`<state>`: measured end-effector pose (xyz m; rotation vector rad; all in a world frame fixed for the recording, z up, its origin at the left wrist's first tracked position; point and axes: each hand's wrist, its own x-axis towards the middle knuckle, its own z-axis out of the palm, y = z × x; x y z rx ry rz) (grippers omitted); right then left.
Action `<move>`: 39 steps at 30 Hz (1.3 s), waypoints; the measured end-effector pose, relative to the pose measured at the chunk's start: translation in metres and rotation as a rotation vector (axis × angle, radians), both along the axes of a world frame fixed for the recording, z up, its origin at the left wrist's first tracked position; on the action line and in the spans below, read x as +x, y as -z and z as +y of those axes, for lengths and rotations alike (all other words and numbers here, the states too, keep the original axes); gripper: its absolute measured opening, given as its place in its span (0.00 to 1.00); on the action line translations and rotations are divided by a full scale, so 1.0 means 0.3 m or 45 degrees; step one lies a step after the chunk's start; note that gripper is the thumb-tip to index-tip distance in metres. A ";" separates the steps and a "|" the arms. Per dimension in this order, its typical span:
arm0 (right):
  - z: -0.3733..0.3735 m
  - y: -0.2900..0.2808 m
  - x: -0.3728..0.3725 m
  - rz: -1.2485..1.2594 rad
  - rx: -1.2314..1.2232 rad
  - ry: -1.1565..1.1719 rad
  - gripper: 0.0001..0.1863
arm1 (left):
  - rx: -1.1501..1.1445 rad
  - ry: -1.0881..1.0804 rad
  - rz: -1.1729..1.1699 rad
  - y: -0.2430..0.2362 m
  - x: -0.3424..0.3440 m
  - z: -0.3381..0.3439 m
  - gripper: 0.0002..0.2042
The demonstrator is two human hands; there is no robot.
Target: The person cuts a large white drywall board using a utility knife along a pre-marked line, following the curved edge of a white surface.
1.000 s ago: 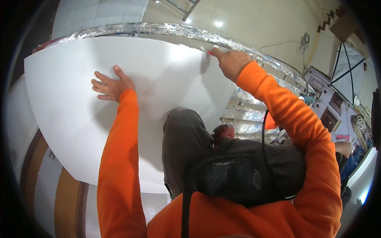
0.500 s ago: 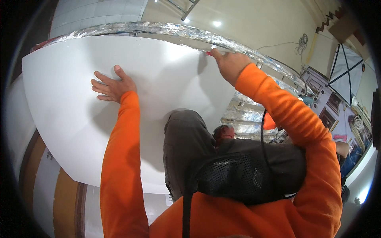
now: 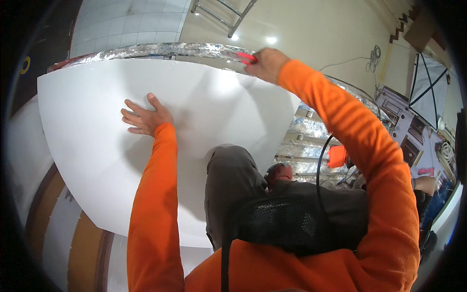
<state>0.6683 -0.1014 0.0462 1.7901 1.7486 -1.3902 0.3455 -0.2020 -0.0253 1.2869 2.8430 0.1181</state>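
A large white board lies under me, its far edge along a paint-spattered bar. My left hand rests flat on the board's left half, fingers spread. At the board's far edge, right of the middle, my right hand is closed round a small red-handled tool. The tool points left along that edge; motion blurs its tip, so its exact kind is unclear. My bent knee is over the board near its right side.
Paint-spattered slats show right of the board, with an orange object near them. A metal ladder stands beyond the far bar. Coiled cable, a white panel with black straps and a patterned sheet lie farther right.
My right hand has moved slightly left and away from me, and more of the red-handled tool shows. My left hand keeps its place on the board; the whole view has shifted a little.
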 end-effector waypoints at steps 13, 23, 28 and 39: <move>0.020 0.054 -0.154 -0.253 -0.038 -0.106 0.15 | 0.003 0.008 -0.072 -0.002 0.005 -0.002 0.40; 0.013 0.100 -0.078 -0.155 0.359 0.146 0.17 | 0.041 0.018 -0.020 0.002 -0.006 0.001 0.40; 0.063 0.113 -0.078 0.359 0.134 -0.210 0.16 | 0.023 0.027 -0.010 0.009 0.002 -0.010 0.39; 0.073 -0.002 0.047 -0.080 0.305 -0.603 0.15 | 0.037 0.033 -0.016 0.044 0.004 -0.008 0.39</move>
